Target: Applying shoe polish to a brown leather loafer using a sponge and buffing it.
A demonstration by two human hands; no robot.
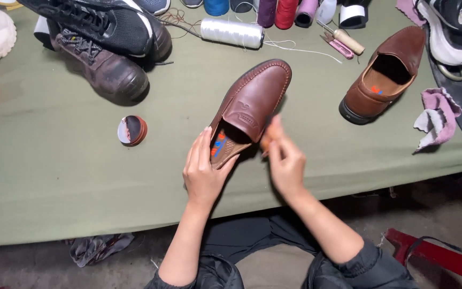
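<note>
A brown leather loafer [255, 99] lies toe-away on the olive green cloth [54, 176]. My left hand [204, 168] cups the heel end of this shoe, fingers along its left side. My right hand [283, 158] presses a small orange-brown applicator, partly hidden by the fingers and blurred, against the shoe's right side. The matching second loafer [386, 72] sits apart at the right, its opening facing me.
A small round tin [132, 130] lies open left of the shoe. Dark sneakers and a boot [108, 67] crowd the back left. Thread spools [231, 32] line the back edge. A pink rag [437, 118] lies at the right. A red bar [439, 257] is on the floor.
</note>
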